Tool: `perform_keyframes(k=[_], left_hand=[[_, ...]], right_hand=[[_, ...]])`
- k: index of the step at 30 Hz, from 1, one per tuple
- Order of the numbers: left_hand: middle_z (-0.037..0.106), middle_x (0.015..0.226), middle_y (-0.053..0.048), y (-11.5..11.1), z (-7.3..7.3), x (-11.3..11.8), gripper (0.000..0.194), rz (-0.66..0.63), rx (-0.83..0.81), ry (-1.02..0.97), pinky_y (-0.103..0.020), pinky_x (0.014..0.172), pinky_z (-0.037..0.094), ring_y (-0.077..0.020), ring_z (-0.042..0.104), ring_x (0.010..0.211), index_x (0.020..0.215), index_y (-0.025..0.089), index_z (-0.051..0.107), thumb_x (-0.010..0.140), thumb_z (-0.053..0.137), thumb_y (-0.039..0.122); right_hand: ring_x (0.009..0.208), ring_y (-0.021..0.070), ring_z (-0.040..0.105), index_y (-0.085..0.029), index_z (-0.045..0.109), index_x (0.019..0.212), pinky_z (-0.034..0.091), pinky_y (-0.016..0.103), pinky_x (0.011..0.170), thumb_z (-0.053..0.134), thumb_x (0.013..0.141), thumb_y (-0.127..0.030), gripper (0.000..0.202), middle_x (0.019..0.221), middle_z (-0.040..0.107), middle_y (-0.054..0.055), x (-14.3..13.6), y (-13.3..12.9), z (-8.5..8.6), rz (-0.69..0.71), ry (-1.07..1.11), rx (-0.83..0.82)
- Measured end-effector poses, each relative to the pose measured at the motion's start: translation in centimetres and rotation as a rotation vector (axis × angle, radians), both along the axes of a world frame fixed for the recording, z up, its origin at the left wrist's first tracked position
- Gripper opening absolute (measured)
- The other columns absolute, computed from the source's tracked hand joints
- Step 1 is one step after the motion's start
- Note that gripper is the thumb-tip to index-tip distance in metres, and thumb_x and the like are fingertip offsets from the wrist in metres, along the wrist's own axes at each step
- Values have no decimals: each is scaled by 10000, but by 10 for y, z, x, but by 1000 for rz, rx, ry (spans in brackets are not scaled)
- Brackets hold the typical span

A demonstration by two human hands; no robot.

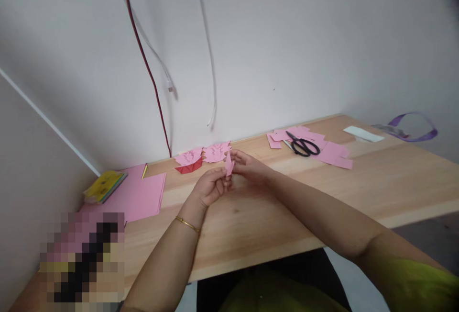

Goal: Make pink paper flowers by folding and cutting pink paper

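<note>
Over the middle of the wooden table, my left hand (212, 185) pinches a small folded pink paper piece (229, 163) between thumb and fingers. My right hand (249, 166) meets it from the other side, its curled fingers touching the back of the paper; its fingertips are partly hidden behind the piece. Just beyond my hands, pink folded papers with pointed edges (216, 152) lie in groups against the wall. A red folded paper (189, 166) sits in front of the left group.
Black-handled scissors (304, 147) rest on loose pink paper strips (333, 153) at the right. Large pink sheets (147, 197) and a yellow packet (104, 185) lie at the left. A white strip (363, 134) is far right. Cables (143, 58) hang along the wall.
</note>
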State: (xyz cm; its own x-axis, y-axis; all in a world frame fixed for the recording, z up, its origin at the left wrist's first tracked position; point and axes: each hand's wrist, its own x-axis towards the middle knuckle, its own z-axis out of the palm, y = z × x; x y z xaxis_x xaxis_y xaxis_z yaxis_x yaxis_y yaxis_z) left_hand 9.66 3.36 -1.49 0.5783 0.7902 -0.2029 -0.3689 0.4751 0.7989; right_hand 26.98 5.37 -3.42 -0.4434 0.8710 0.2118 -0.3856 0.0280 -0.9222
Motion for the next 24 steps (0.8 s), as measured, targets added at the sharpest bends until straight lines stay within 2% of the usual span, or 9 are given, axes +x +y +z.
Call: perform_keyframes(k=[3,6,9,13,17,19,21,24], left_hand=[[483,628,18,-3,2,-2,164,-127,-25,-16,-288,615,480,-75,457,535,804,120,590,745,694,232],[490,631,13,-4,3,-3,138,-146,-48,-9,-299,630,490,-78,462,539,836,129,606,770,673,230],[486,625,15,-3,3,-3,128,-119,-50,-12,-299,646,495,-73,460,535,827,126,618,776,671,230],[501,607,16,-1,1,-1,157,-74,-72,16,-296,657,498,-61,455,506,825,102,640,769,680,243],[606,650,-44,0,-1,2,184,23,-60,123,-299,637,503,-109,555,544,835,88,647,759,676,252],[652,697,-76,2,-1,4,244,106,-65,170,-304,632,509,-136,599,565,837,103,632,783,655,339],[674,741,-95,5,-2,4,379,186,-62,170,-333,639,522,-162,627,581,806,129,599,797,604,508],[670,757,-83,9,-5,5,547,288,12,171,-369,656,533,-187,649,616,782,150,571,742,539,694]], right_hand=[[879,140,615,-192,585,1070,498,305,828,782,694,-248,429,1019,620,47,3,-3,0,184,59,-82],[875,145,623,-155,631,871,497,324,838,791,688,-239,256,1012,621,53,5,-4,1,252,73,-92],[856,129,622,-141,637,760,492,300,830,790,685,-242,198,1012,624,44,6,-4,3,207,55,-89],[798,126,617,-141,649,759,483,291,788,761,711,-266,174,879,651,36,5,-4,6,166,22,-59],[707,117,587,-138,655,794,462,280,732,742,712,-277,184,741,636,10,2,-3,5,90,4,-78],[708,115,573,-135,664,823,451,275,727,744,694,-281,211,764,646,16,2,-1,2,23,-12,-80],[713,114,560,-139,672,866,438,266,711,738,687,-285,240,798,657,23,2,3,-1,-47,-42,-82],[703,105,534,-144,672,888,414,241,667,713,696,-280,239,814,652,20,2,7,-6,-122,-93,-62]])
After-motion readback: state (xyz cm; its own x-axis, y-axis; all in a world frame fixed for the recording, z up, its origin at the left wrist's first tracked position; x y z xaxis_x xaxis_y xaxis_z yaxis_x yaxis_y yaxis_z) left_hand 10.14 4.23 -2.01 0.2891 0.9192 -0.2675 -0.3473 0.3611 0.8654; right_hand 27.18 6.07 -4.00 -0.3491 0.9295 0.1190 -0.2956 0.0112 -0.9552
